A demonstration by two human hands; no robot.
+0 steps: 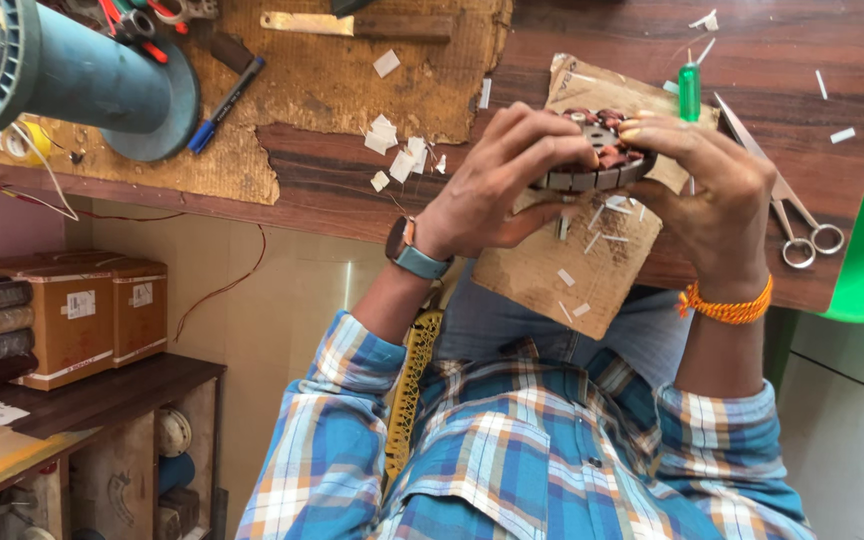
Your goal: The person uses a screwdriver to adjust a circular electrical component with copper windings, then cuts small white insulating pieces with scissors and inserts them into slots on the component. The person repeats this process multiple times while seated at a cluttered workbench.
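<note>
I see both hands gripping a round stator [597, 160] above the table's [572, 50] edge: left hand [497, 180] clasps its near side, right hand [712, 185] its far side. Cardboard [562, 270] lies beneath, scissors [787, 215] just right.

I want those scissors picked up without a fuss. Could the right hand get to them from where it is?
Probably yes. The scissors lie uncovered on the wooden table, just beside the right hand, with nothing between. But that hand and the left hand both grip the round motor stator, so it must let go first.
</note>
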